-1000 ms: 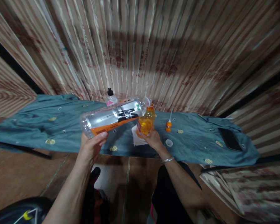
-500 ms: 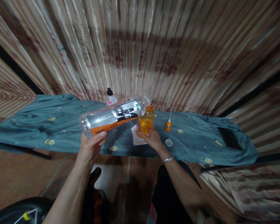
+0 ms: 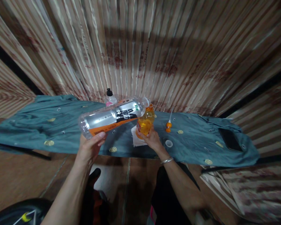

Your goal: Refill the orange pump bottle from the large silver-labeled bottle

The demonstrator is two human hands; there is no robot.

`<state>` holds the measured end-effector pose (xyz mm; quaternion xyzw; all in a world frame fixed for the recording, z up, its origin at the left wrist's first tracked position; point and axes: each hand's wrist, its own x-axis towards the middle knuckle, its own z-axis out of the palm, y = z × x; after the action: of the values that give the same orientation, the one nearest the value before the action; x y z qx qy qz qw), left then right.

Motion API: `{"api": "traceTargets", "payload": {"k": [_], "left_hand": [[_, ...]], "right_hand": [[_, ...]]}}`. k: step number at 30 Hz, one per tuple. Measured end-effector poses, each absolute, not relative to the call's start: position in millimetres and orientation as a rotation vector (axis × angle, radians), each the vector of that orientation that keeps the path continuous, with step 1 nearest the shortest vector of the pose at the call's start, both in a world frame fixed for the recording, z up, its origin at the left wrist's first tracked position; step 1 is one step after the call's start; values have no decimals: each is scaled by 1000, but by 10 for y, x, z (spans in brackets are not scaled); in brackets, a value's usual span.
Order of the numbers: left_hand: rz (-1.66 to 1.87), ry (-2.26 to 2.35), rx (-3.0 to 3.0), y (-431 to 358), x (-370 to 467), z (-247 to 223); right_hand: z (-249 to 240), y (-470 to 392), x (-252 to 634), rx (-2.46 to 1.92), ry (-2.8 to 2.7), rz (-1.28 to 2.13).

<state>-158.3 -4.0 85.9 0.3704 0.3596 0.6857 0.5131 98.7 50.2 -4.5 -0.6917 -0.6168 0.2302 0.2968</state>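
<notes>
My left hand (image 3: pixel 91 145) is closed around the lower end of a large clear plastic bottle (image 3: pixel 105 119) with a silver, black and orange label. That bottle lies tilted, its neck at the right, close to the open mouth of a small orange see-through bottle (image 3: pixel 146 121). My right hand (image 3: pixel 152 138) grips the orange bottle, which stands upright and shows liquid inside. Whether liquid runs between the two mouths I cannot tell. A white cloth or tissue (image 3: pixel 136 140) lies beneath the orange bottle. Right of it are an orange pump top (image 3: pixel 168 126) with a thin tube and a white cap (image 3: pixel 169 143).
A green patterned cloth (image 3: pixel 194 134) covers the long narrow table. Behind the large bottle stands a clear bottle with a black top (image 3: pixel 110 95). A dark phone (image 3: pixel 229 139) lies at the right end. Striped curtain-like sheeting (image 3: pixel 135 47) hangs behind.
Both hands keep their grips and the bottles stay mouth to mouth. The whole view has shifted very slightly.
</notes>
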Motion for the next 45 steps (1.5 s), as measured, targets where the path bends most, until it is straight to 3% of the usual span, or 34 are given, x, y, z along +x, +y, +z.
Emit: {"api": "traceTargets", "payload": {"k": [23, 45], "left_hand": [[1651, 893, 795, -12, -1570, 949], [1548, 866, 763, 88, -1744, 753]], "right_hand": [[52, 442, 972, -1835, -1600, 711], [-33, 451, 992, -1781, -1584, 720]]}}
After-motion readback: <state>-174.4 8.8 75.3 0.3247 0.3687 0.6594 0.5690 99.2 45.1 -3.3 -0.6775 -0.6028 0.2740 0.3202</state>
